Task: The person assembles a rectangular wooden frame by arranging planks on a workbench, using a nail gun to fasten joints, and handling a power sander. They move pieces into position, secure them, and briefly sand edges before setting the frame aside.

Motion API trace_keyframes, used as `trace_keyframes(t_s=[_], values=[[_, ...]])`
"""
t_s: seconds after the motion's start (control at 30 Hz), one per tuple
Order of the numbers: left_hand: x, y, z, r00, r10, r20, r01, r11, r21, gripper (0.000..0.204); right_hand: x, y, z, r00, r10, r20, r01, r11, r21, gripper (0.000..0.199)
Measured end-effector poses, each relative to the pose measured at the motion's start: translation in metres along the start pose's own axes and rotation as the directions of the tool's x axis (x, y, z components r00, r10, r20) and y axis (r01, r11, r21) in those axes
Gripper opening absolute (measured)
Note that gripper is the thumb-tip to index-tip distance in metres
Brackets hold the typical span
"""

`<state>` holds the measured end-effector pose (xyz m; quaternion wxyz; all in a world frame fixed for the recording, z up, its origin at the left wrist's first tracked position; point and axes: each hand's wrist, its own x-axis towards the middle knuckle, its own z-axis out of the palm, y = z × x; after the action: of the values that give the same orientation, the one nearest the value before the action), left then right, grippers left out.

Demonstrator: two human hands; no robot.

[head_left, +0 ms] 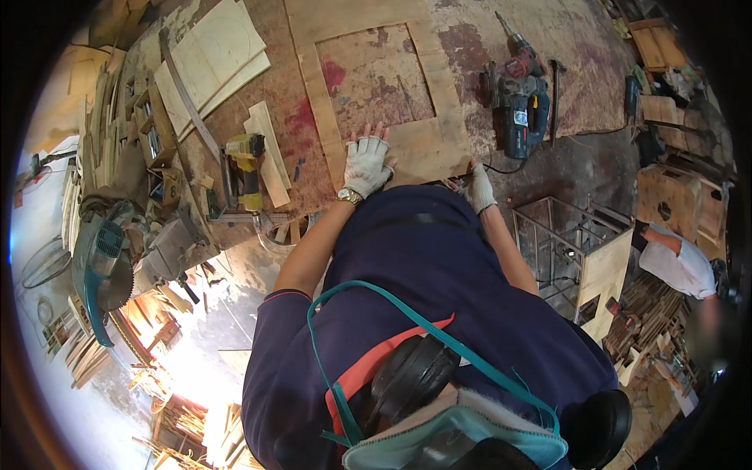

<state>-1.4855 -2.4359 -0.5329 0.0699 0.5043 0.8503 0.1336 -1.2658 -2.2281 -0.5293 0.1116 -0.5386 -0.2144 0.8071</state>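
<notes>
The left hand [366,163], in a pale glove with its fingertips bare, lies palm down, fingers straight and a little parted, pressing flat on the wooden frame [415,149] without gripping it. The right hand [479,190], gloved too, is at the frame's near right corner; its fingers are partly hidden, so I cannot tell whether they pinch the wood or only rest against it.

The frame lies flat on the worktable [576,94], up against the near edge, the person's body just behind it. The step in hand looks like steadying or lining up this piece; the next move, I would judge, calls for even pressure from the left palm and a surer hold at that corner.

Counting outward: one frame, with one rectangular cut-out. Left of it, two narrow strips [270,153] and one yellow nail gun [247,157] lie toward the near edge; farther from that edge are pale sheets [227,55] (at least two, overlapping, so the full number is unclear). Right of the frame, close to the near edge, sits one jigsaw [523,117], with one red drill [523,63] beyond and one dark bar [556,102] alongside. Past the table's left end is one teal circular saw [98,258].
</notes>
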Motion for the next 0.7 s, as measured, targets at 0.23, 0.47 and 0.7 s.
trace_keyframes(t_s=[0.23, 0.47, 0.7], values=[[0.002, -0.002, -0.011, 0.999, 0.009, -0.053, -0.012, 0.998, -0.065, 0.077, 0.011, -0.003, 0.000, 0.997, 0.030, -0.070, -0.035, 0.997, -0.073, 0.050], [-0.045, -0.060, -0.051, 0.562, -0.680, -0.471, 0.760, 0.649, -0.031, 0.051, 0.007, -0.025, -0.017, 0.884, -0.348, -0.313, 0.168, 0.860, -0.482, 0.039], [-0.103, -0.094, -0.076, 0.411, -0.843, -0.347, 0.903, 0.429, 0.027, 0.052, 0.011, -0.055, -0.006, 0.597, -0.802, -0.001, 0.443, 0.332, -0.833, 0.025]])
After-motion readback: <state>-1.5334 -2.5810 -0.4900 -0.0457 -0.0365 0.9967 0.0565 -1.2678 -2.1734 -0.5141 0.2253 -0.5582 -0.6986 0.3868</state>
